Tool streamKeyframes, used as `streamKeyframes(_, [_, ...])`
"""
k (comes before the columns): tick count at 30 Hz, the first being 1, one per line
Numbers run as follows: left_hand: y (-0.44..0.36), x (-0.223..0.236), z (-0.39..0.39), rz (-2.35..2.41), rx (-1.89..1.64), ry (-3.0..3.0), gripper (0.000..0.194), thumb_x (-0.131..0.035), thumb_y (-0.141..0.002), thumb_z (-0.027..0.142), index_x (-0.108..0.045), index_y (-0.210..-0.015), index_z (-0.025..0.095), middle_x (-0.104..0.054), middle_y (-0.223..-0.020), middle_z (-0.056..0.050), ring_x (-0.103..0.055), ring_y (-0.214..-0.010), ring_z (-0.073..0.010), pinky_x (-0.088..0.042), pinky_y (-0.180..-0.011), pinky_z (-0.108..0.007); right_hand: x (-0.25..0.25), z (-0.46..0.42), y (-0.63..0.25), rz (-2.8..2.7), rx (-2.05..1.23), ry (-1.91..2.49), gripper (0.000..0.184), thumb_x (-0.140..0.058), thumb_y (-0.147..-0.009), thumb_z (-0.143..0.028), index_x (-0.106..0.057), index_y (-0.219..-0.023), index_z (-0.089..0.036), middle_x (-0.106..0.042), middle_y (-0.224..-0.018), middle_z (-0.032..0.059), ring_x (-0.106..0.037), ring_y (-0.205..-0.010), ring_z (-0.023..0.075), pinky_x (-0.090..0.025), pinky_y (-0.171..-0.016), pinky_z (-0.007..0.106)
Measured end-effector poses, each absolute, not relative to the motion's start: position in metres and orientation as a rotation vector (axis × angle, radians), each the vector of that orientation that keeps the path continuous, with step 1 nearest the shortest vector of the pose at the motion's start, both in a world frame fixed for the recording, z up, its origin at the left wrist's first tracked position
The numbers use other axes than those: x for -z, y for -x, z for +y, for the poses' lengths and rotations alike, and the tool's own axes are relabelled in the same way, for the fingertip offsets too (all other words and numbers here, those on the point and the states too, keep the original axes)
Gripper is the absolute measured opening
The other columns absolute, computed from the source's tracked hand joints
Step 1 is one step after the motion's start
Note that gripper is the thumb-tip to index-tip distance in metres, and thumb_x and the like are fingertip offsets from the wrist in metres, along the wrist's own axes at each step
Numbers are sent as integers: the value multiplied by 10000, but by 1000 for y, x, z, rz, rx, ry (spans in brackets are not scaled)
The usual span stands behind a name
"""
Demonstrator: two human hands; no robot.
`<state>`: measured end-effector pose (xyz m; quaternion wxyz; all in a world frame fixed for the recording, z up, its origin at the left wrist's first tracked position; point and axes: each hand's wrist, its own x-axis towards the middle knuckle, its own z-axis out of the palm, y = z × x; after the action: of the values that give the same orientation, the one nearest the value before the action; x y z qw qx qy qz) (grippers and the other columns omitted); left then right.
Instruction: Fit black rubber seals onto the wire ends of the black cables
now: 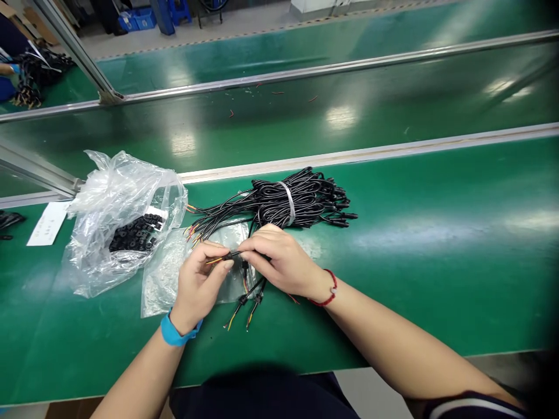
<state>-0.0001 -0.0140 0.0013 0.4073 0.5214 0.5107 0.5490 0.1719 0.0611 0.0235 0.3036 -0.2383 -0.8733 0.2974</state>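
The left hand's (pixel 198 286) grip pinches a black cable (pixel 236 254) near its wire end; the right hand (pixel 286 260) grasps it just rightward. A bound cable bundle (pixel 308 199) lies beyond on the green tabletop (pixel 419 273).

Glossy green workbench (pixel 437 279), metal rail (pixel 305 73), bright reflections (pixel 342 118), grey floor (pixel 253 24) and blue bins (pixel 145 19) beyond.

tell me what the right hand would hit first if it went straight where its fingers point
Most likely the left hand, whose fingertips pinch the same black cable just ahead of the right hand; exact depth is hard to judge.
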Motion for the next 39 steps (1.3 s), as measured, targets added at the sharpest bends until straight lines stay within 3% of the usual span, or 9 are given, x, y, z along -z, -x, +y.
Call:
streamKeyframes(14, [-6,1,-13,1354,-1298,-1485,113,-629,-790,120,-631,-861,207,-634,-841,-16,-598,-789,-138,-492,-701,-254,-21,63,-172,-2356,-955,613,156,-446,-875,-157,-557,-767,-176,-600,-670,-5,-510,-628,122,-372,-701,287])
streamKeyframes(18, [-7,0,-9,1434,-1260,-1536,87,-614,-804,146,-626,-875,194,-641,-843,-27,-606,-784,-147,-495,-711,-265,-18,61,-169,-2364,-881,687,150,-436,-888,-169,-557,-798,-173,-613,-694,1,-515,-640,127,-378,-697,287])
streamKeyframes(24, [-3,-2,-12,1496,-1328,-1486,129,-621,-803,161,-618,-924,204,-633,-892,-39,-599,-861,-159,-496,-734,-259,-24,67,-173,-2330,-801,638,103,-492,-882,-174,-586,-924,-178,-654,-799,22,-563,-759,143,-387,-819,327])
streamKeyframes(31, [-2,-1,-12,1481,-1298,-1532,91,-628,-793,156,-624,-877,192,-658,-863,-43,-608,-812,-160,-495,-724,-272,-27,70,-176,-2293,-916,554,139,-473,-889,-153,-610,-874,-173,-618,-702,6,-533,-670,127,-386,-760,312])
streamKeyframes(39, [-7,-3,-9,1410,-1288,-1680,99,-612,-795,117,-609,-866,187,-668,-837,-38,-625,-784,-158,-501,-701,-280,-30,69,-176,-2352,-971,554,148,-470,-874,-124,-608,-850,-173,-633,-724,9,-545,-682,126,-375,-781,312])
